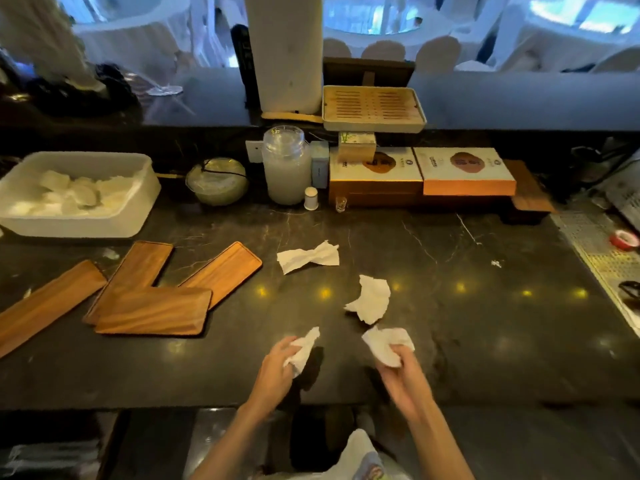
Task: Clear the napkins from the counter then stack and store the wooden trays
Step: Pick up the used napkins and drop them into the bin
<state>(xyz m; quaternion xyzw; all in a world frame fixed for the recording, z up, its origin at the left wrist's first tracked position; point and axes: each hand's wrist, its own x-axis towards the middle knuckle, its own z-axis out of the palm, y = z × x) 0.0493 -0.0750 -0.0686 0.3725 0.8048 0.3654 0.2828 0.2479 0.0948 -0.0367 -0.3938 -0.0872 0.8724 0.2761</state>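
My left hand is shut on a crumpled white napkin near the front edge of the dark counter. My right hand grips a second napkin. Two more crumpled napkins lie loose on the counter: one just beyond my right hand, another farther back in the middle. Several long wooden trays lie scattered at the left: one at the far left, one angled, one angled right, and one lying across them.
A white plastic tub with white cloths stands at the back left. Behind the napkins are a glass bowl, a jar, stacked boxes, a slatted bamboo tray and a paper towel roll. A red tape roll lies far right.
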